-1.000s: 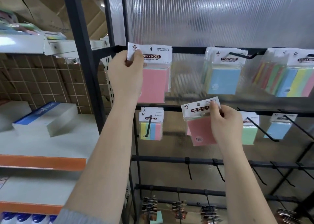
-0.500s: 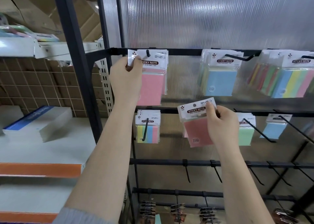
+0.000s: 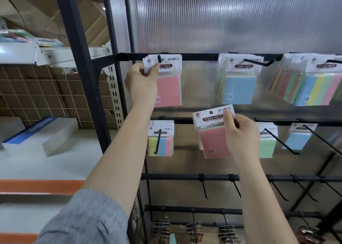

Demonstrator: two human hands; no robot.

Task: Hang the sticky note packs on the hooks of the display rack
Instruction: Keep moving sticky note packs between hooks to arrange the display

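My left hand (image 3: 143, 82) pinches the white header card of a pink sticky note pack (image 3: 169, 88) that hangs on the top-left hook (image 3: 159, 59) of the black display rack (image 3: 199, 57); the hook's tip pokes through the card's hole. My right hand (image 3: 240, 132) grips a second pink pack (image 3: 211, 132) by its header, held in the air in front of the second bar, off any hook. More packs hang on neighbouring hooks: blue (image 3: 238, 88), striped (image 3: 318, 88), a small striped one (image 3: 161, 143), green (image 3: 266, 147) and light blue (image 3: 298, 140).
Bare black hooks (image 3: 204, 188) line the third bar, and dark carded items (image 3: 161, 229) hang on the lowest bar. A ribbed translucent panel (image 3: 222, 17) backs the rack. To the left stand white shelves with orange edges (image 3: 37, 186) and a boxed ream (image 3: 40, 134).
The pack in my left hand slid down onto the top-left hook, whose tip now shows through the hole. My right hand kept its pack in about the same spot.
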